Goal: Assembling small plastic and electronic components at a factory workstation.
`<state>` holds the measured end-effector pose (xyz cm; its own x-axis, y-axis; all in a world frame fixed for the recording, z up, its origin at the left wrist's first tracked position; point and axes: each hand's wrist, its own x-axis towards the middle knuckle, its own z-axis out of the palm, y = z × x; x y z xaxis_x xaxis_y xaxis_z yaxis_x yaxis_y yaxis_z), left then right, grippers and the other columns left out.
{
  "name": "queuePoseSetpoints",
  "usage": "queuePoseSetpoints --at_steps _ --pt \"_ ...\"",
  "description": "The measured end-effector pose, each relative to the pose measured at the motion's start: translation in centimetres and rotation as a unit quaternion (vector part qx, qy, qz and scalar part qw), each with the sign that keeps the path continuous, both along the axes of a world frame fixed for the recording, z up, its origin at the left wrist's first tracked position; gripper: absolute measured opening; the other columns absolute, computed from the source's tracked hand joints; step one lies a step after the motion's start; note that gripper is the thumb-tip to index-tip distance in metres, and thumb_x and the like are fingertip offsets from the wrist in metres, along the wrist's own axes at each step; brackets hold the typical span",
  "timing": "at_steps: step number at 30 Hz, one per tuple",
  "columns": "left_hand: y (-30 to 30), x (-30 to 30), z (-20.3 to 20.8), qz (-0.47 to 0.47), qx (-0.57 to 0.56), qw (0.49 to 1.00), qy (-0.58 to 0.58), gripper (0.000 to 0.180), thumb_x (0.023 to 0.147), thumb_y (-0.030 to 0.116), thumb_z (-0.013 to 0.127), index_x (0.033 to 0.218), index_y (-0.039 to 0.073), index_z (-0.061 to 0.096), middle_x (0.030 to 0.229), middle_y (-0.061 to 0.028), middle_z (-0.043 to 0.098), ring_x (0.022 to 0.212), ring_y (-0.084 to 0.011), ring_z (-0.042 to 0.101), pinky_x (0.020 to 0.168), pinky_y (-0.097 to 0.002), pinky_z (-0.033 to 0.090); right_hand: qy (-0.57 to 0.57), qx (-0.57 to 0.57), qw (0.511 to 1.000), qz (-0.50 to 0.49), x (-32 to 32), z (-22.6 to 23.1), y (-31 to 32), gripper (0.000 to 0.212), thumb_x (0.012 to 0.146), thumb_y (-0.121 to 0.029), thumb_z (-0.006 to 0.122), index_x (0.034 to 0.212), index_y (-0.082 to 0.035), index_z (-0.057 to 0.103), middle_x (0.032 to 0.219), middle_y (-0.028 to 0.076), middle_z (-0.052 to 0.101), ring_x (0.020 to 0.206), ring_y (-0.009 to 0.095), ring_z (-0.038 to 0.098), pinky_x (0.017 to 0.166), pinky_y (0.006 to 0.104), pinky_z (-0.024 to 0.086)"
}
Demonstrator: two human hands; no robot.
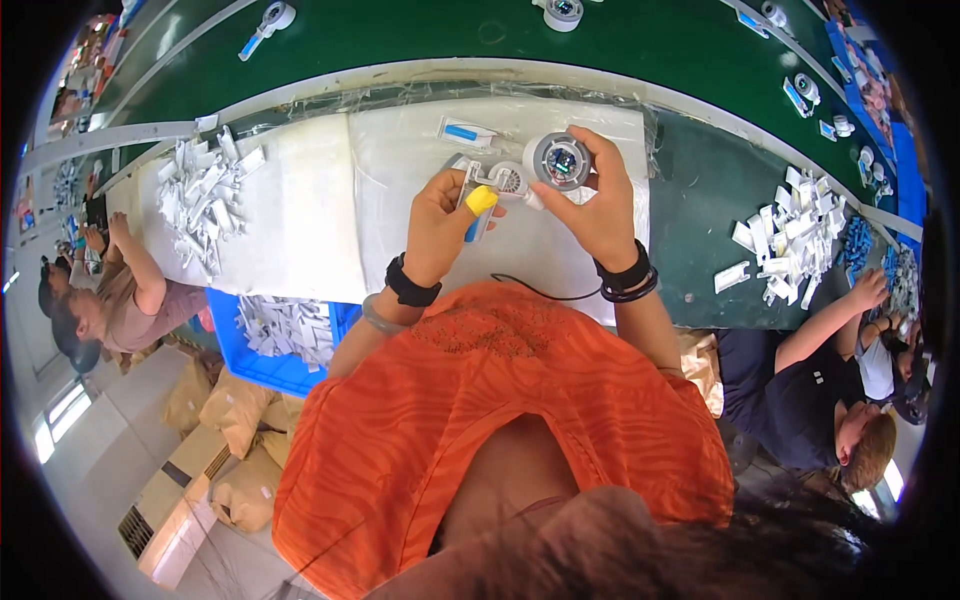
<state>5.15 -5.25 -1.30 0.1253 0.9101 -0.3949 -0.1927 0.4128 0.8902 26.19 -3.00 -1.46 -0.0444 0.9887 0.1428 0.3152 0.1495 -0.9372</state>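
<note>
Above the white work mat, my left hand [435,225] is closed around a white-and-blue handle piece [474,230]. A yellow cover [481,199] sits on the thumb tip. My right hand [606,203] grips a round grey-and-white housing [560,161], with thumb and fingers on its rim. Its open face shows a dark centre with small green parts. Between both hands is a small white slotted disc [511,179]; whether it is joined to the handle or the housing, I cannot tell. Just beyond lies another white-and-blue handle piece [466,133].
White plastic parts are heaped at left [205,200] and right [790,235]. A blue bin [225,340] holds more. Beyond the table's raised edge, a green conveyor [400,50] carries round-headed units. Co-workers [150,290] [825,400] sit on both sides. A black cord [540,291] crosses the mat.
</note>
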Motion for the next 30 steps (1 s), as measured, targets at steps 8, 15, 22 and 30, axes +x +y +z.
queuePoseSetpoints --at_steps 8,15,22,30 --pt "0.8 -0.4 0.3 -0.031 0.022 0.999 0.003 0.024 0.094 0.01 0.063 0.114 -0.002 0.057 0.098 -0.0091 0.068 0.084 -0.0151 0.069 0.068 -0.0239 0.053 -0.008 0.009 1.0 0.014 -0.2 0.4 1.0 0.068 0.072 -0.015 0.084 0.13 -0.005 0.05 0.124 0.013 0.054 0.105 0.023 0.061 0.08 0.0319 0.057" --pt "1.7 -1.3 0.4 -0.064 0.012 0.998 -0.002 0.026 0.094 0.012 0.064 0.115 -0.001 0.058 0.097 -0.0076 0.07 0.086 -0.0124 0.068 0.07 -0.0214 0.049 -0.017 -0.003 1.0 0.025 -0.4 0.9 1.6 0.068 0.073 -0.007 0.082 0.132 -0.001 0.049 0.122 0.012 0.055 0.106 0.019 0.061 0.084 0.0293 0.055" --pt "3.3 -2.3 0.3 -0.088 0.028 0.995 0.026 0.027 0.094 0.013 0.064 0.115 -0.002 0.058 0.1 -0.0092 0.07 0.088 -0.0138 0.068 0.075 -0.0241 0.052 -0.033 0.007 0.999 0.042 -0.8 1.0 3.3 0.068 0.072 -0.007 0.082 0.132 -0.003 0.05 0.122 0.011 0.056 0.105 0.018 0.061 0.084 0.0289 0.056" --pt "7.3 -3.9 0.3 -0.083 0.025 0.996 0.024 0.024 0.092 0.012 0.066 0.111 -0.001 0.061 0.093 -0.0043 0.07 0.082 -0.0067 0.064 0.068 -0.0205 0.048 -0.067 0.012 0.996 0.056 -2.0 1.0 6.9 0.069 0.072 -0.012 0.084 0.132 -0.005 0.051 0.121 0.009 0.057 0.106 0.017 0.061 0.081 0.0277 0.055"
